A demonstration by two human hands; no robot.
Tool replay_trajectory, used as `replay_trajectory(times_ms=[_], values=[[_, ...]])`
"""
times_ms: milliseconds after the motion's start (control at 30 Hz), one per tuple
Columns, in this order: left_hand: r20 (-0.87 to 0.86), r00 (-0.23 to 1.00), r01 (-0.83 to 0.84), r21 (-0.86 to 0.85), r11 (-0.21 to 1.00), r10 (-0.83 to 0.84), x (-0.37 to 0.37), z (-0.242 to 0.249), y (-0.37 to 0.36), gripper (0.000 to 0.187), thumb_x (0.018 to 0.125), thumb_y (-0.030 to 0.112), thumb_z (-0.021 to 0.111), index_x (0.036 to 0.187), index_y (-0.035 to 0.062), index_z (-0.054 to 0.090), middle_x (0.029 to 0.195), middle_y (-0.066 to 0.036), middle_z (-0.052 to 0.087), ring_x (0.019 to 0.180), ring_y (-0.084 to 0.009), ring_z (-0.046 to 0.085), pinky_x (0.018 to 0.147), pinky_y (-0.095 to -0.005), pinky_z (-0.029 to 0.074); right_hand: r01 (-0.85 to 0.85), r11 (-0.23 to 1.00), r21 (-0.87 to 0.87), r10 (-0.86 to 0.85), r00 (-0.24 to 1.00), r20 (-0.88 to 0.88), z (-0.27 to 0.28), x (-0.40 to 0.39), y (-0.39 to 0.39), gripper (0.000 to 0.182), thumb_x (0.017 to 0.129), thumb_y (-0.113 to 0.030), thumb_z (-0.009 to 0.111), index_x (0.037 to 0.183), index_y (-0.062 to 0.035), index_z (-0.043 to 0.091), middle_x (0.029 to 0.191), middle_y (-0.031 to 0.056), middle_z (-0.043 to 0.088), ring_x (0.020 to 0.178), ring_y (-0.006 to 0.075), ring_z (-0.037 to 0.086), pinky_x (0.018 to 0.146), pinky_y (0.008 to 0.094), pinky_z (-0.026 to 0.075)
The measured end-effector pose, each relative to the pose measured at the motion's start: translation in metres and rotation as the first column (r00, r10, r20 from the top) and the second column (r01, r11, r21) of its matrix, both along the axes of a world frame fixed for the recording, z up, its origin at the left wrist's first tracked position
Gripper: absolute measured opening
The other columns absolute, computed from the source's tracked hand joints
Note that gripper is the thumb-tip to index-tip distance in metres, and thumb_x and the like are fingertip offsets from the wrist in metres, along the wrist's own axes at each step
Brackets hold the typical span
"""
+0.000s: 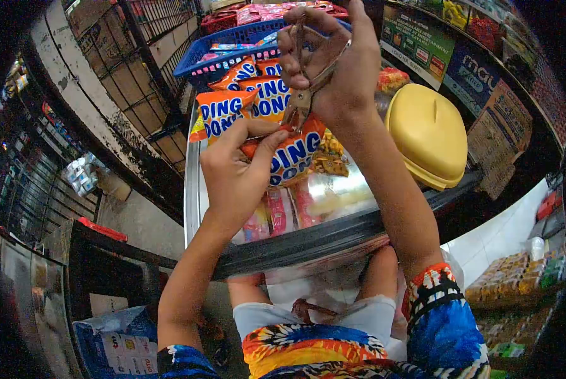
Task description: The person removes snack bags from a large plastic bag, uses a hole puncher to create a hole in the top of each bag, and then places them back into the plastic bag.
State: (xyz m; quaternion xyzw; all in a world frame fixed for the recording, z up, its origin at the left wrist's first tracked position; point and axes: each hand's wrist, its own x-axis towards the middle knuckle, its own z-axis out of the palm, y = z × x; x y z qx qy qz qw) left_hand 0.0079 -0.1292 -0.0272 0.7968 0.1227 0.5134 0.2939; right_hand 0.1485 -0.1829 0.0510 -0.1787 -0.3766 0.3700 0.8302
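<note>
My left hand (235, 167) is closed, with thumb and fingers pinching the top edge of an orange Ding Dong snack bag (295, 155). In my right hand (352, 76) is a silver metal hole punch (300, 104), shaped like pliers, its handles spread apart within my fingers. The punch's jaws sit at the bag's top edge, close to my left fingertips. Whether the jaws are closed on the bag cannot be made out. Behind my left hand several more Ding Dong bags (223, 112) lie overlapping on the glass counter.
A blue plastic basket (191, 66) with packets stands at the back of the counter (216, 258). To the right is a yellow lidded container (428, 136). Pink packets (280, 211) show beneath the glass. A metal grille (163, 47) runs along the left.
</note>
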Motion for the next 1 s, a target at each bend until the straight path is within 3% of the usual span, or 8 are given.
replay_trajectory(times_ms=[200, 300, 400, 667, 800, 900, 1000], values=[[0.067, 0.997, 0.046, 0.011, 0.999, -0.047, 0.004, -0.001, -0.001, 0.007, 0.078, 0.000, 0.066, 0.084, -0.0040, 0.064, 0.085, -0.012, 0.068, 0.078, -0.0132, 0.064, 0.070, -0.0252, 0.050, 0.018, 0.998, -0.058, -0.020, 0.999, -0.033, -0.001, 0.000, -0.001, 0.060, 0.092, -0.059, 0.026, 0.090, -0.0054, 0.053, 0.066, 0.0075, 0.053, 0.047, 0.0158, 0.047, 0.038, 0.0256, 0.033], [0.092, 0.991, 0.100, -0.075, 0.992, -0.093, 0.005, -0.003, 0.001, 0.008, 0.079, 0.000, 0.066, 0.085, -0.0048, 0.064, 0.086, -0.012, 0.068, 0.079, -0.0132, 0.064, 0.072, -0.0250, 0.049, -0.030, 0.999, -0.031, 0.029, 0.999, -0.033, -0.004, 0.002, 0.002, 0.060, 0.092, -0.058, 0.023, 0.089, -0.0055, 0.052, 0.065, 0.0073, 0.053, 0.047, 0.0160, 0.046, 0.038, 0.0256, 0.032], [0.096, 0.993, 0.079, -0.034, 0.996, -0.075, 0.003, -0.002, -0.001, 0.009, 0.078, 0.000, 0.067, 0.085, -0.0048, 0.064, 0.087, -0.012, 0.068, 0.079, -0.0130, 0.064, 0.072, -0.0244, 0.049, 0.047, 0.998, -0.041, -0.047, 0.999, 0.010, -0.005, 0.002, 0.002, 0.060, 0.093, -0.055, 0.020, 0.089, -0.0055, 0.052, 0.065, 0.0074, 0.052, 0.046, 0.0166, 0.045, 0.038, 0.0259, 0.032], [0.088, 0.993, 0.084, -0.062, 0.995, -0.078, 0.002, -0.003, -0.001, 0.013, 0.076, 0.000, 0.069, 0.088, -0.0038, 0.067, 0.086, -0.012, 0.069, 0.079, -0.0132, 0.064, 0.074, -0.0247, 0.050, -0.049, 0.999, -0.005, 0.048, 0.996, -0.071, -0.009, 0.007, 0.007, 0.057, 0.094, -0.049, 0.016, 0.085, -0.0060, 0.052, 0.064, 0.0082, 0.051, 0.045, 0.0172, 0.044, 0.038, 0.0270, 0.030], [0.111, 0.987, 0.127, -0.114, 0.985, -0.114, 0.003, 0.000, -0.002, 0.013, 0.076, 0.000, 0.070, 0.087, -0.0039, 0.067, 0.087, -0.013, 0.068, 0.080, -0.0132, 0.064, 0.074, -0.0252, 0.049, -0.159, 0.975, 0.157, 0.160, 0.987, 0.008, -0.025, 0.024, 0.016, 0.051, 0.095, -0.048, 0.027, 0.094, -0.0043, 0.053, 0.070, 0.0096, 0.054, 0.051, 0.0186, 0.049, 0.043, 0.0277, 0.039], [0.097, 0.990, 0.106, -0.072, 0.992, -0.099, 0.005, -0.001, 0.000, 0.012, 0.075, 0.001, 0.070, 0.084, -0.0041, 0.064, 0.088, -0.013, 0.068, 0.081, -0.0130, 0.064, 0.075, -0.0257, 0.049, -0.157, 0.973, 0.172, 0.143, 0.986, 0.088, -0.024, 0.026, 0.018, 0.052, 0.092, -0.045, 0.024, 0.093, -0.0024, 0.054, 0.070, 0.0111, 0.049, 0.054, 0.0180, 0.042, 0.045, 0.0270, 0.031], [0.077, 0.989, 0.134, -0.066, 0.989, -0.129, 0.006, 0.002, -0.004, 0.013, 0.075, 0.002, 0.071, 0.080, -0.0036, 0.060, 0.088, -0.013, 0.068, 0.080, -0.0124, 0.063, 0.075, -0.0261, 0.049, -0.066, 0.996, 0.067, 0.068, 0.998, -0.020, -0.020, 0.015, 0.014, 0.051, 0.091, -0.043, 0.021, 0.088, -0.0040, 0.053, 0.068, 0.0098, 0.047, 0.050, 0.0169, 0.039, 0.044, 0.0272, 0.030]])
